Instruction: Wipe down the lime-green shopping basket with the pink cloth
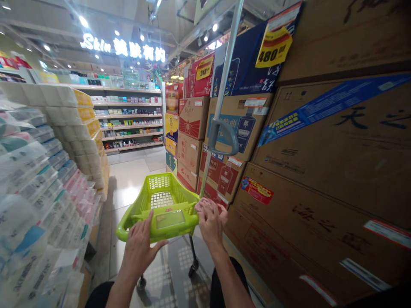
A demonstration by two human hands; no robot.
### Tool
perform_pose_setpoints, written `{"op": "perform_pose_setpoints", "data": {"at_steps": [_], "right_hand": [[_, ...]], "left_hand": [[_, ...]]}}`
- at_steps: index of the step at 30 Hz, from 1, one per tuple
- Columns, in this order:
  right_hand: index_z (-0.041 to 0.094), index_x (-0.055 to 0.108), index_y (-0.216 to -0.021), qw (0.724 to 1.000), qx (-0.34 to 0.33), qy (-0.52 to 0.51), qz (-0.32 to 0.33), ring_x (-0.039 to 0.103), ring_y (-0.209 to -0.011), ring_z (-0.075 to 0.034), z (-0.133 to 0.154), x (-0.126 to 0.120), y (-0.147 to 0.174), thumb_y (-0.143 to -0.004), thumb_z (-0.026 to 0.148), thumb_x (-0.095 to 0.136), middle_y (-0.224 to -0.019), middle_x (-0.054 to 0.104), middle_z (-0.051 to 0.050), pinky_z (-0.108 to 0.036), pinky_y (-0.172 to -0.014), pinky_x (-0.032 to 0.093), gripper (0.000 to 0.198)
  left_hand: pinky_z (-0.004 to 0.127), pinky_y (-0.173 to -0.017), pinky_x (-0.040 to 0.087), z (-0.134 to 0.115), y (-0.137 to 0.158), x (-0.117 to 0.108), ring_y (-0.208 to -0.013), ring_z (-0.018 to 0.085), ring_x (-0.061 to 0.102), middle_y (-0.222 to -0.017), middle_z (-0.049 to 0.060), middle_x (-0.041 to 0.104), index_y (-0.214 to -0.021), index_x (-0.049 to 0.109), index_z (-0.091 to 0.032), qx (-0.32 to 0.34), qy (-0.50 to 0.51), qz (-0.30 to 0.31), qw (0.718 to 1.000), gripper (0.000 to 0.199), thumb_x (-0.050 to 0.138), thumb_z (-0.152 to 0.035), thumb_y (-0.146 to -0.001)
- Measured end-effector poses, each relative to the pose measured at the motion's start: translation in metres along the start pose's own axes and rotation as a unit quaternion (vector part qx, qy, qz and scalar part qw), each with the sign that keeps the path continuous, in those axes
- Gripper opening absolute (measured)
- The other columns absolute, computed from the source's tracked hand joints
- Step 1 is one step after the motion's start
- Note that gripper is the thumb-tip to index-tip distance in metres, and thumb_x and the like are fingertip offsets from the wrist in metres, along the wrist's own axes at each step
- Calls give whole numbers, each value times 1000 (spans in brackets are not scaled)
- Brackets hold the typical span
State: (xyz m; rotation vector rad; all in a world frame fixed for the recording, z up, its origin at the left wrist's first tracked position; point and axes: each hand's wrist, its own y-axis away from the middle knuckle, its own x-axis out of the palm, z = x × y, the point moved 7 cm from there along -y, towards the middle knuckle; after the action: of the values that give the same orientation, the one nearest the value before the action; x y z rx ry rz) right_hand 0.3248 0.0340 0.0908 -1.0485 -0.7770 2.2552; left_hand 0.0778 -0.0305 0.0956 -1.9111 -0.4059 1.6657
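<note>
One left hand [141, 239] and one right hand [210, 220]; one lime-green cart [171, 234], two of its wheels [194, 268] visible; one metal pole [228, 57]; one grey handle [236, 143]; two large yellow price cards [274, 49]; one diagonal blue band [337, 102].

The floor [125, 175] is pale and shiny. Big brown boxes [308, 149] pile up high on the right, white packs [61, 113] on the left. Shelves [128, 104] at the back hold lots of little things. Bright lamps [84, 21] shine from the grey ceiling [125, 15].
</note>
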Motion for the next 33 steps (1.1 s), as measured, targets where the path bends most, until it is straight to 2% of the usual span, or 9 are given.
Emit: {"op": "perform_pose_setpoints", "data": {"at_steps": [3, 10, 16, 18, 21, 25, 27, 31, 33], "right_hand": [[22, 71, -108, 1000, 1, 14, 20, 45, -112, -27, 4, 5, -7, -86, 17, 47, -124, 60, -11, -46, -96, 37, 33], [22, 49, -139, 995, -70, -71, 31, 33, -138, -27, 67, 23, 72, -87, 9, 40, -146, 45, -11, -50, -104, 37, 54], [20, 60, -127, 988, 30, -65, -140, 47, -129, -26, 0, -2, 38, -92, 16, 44, -136, 54, -14, -51, -105, 41, 39], [18, 60, -126, 980, 63, -85, -168, 46, -130, -27, 0, -3, 42, -94, 19, 44, -136, 53, -16, -52, -106, 40, 37], [19, 53, -135, 979, 66, -135, -136, 35, -139, -28, 34, 16, 77, -96, 17, 39, -147, 40, -16, -52, -107, 40, 42], [26, 47, -139, 984, -22, -165, -68, 31, -142, -28, 68, 39, 110, -94, 11, 37, -147, 40, -13, -54, -107, 40, 49], [26, 48, -138, 980, -17, -174, -91, 34, -140, -28, 48, 34, 98, -94, 10, 37, -145, 42, -13, -56, -107, 38, 48], [20, 49, -134, 950, 118, -191, -216, 41, -134, -26, -16, 13, 60, -92, 14, 39, -138, 44, -17, -53, -108, 37, 43], [18, 49, -133, 940, 151, -206, -226, 41, -133, -27, -18, 17, 61, -92, 16, 39, -138, 43, -18, -52, -108, 37, 42]], "left_hand": [[45, -103, 32, 23, 8, -5, -109, 27, 56, -113, 6, 66, -131, 51, -24, 12, -19, -2, 1000, 53, 57, -52, -86], [40, -89, 39, 24, 10, 6, -95, 25, 57, -96, 4, 66, -108, 61, -22, 3, -39, 22, 999, 25, 56, -37, -88], [39, -87, 38, 8, 5, 3, -91, 25, 56, -91, 5, 66, -102, 62, -21, 5, -44, 13, 999, 22, 55, -38, -89], [39, -86, 38, 0, 3, 4, -89, 25, 56, -90, 5, 66, -100, 62, -21, 2, -44, 8, 999, 23, 55, -39, -89], [40, -85, 38, -11, -1, 6, -87, 25, 56, -89, 6, 66, -98, 63, -20, -1, -50, 2, 999, 24, 54, -40, -89], [40, -85, 38, -15, -2, 9, -86, 25, 56, -88, 6, 66, -99, 63, -20, 6, -52, 5, 999, 24, 53, -40, -89], [40, -87, 38, -11, -1, 10, -87, 25, 57, -90, 5, 66, -101, 62, -20, 7, -50, 7, 999, 25, 53, -40, -89], [40, -88, 38, -3, -1, 11, -90, 25, 57, -93, 5, 67, -102, 62, -20, 3, -53, 10, 999, 27, 54, -42, -88], [40, -87, 38, -2, -1, 12, -90, 26, 57, -93, 6, 67, -101, 62, -20, 0, -56, 7, 998, 28, 54, -43, -88]]}}
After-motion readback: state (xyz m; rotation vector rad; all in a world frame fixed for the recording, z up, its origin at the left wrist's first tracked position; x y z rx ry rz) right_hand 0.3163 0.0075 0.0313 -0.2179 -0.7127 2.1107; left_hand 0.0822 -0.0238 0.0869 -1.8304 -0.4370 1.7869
